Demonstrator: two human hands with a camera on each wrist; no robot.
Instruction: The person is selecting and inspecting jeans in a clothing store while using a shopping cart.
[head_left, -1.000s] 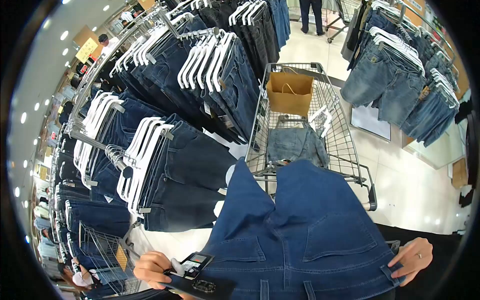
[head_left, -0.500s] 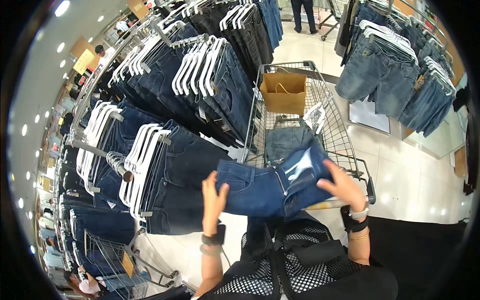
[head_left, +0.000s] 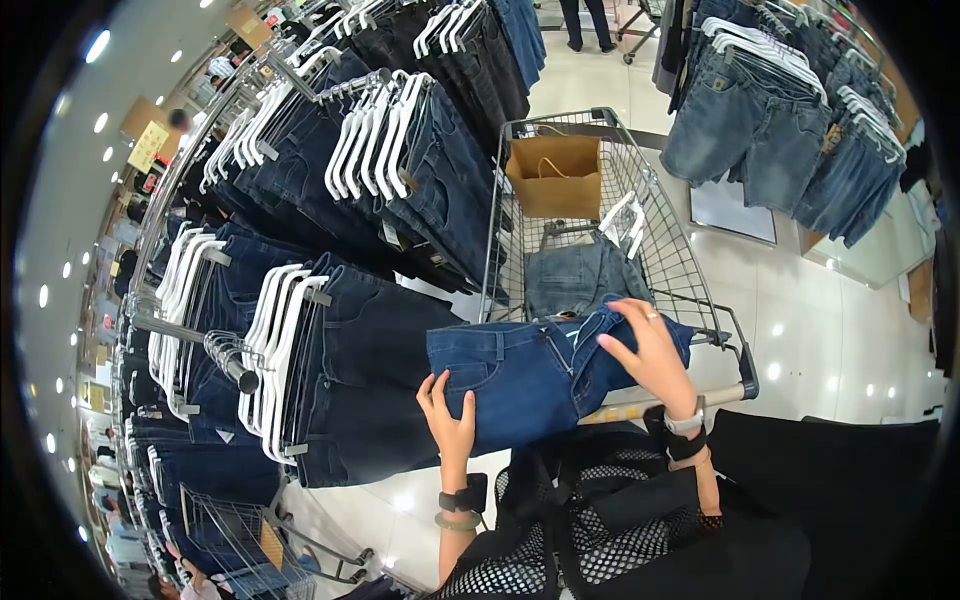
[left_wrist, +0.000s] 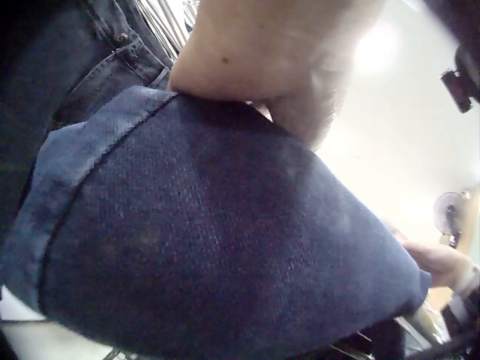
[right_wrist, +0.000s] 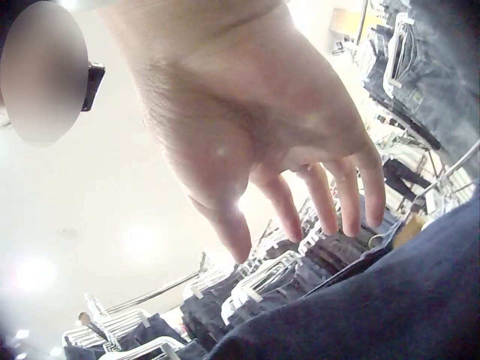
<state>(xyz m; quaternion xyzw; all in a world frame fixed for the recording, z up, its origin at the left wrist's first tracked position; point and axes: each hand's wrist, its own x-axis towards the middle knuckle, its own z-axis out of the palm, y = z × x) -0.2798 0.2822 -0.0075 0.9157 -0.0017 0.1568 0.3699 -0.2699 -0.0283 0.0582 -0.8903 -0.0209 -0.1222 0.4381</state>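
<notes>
A pair of dark blue jeans (head_left: 530,370) lies across the cart's handle end, its zip and waistband button area facing up. My left hand (head_left: 450,425) is at the left edge of the jeans, fingers spread and thumb on the denim. In the left wrist view the denim (left_wrist: 210,225) fills the middle, hiding my left fingertips. Over the right part of the jeans, close to the open fly, is my right hand (head_left: 650,350). Its fingers (right_wrist: 326,199) are extended and apart in the right wrist view, with nothing gripped.
The wire shopping cart (head_left: 690,275) holds a brown paper bag (head_left: 555,180) and folded grey-blue denim (head_left: 575,275) with white hangers (head_left: 625,225). Racks of dark jeans (head_left: 370,370) stand close at left. Denim shorts (head_left: 745,135) hang at right. A second cart (head_left: 250,540) stands lower left.
The jeans were first held spread by the waist, back pockets up; they now lie turned sideways across the cart handle. Both hands have shifted onto them, and the denim has settled flatter.
</notes>
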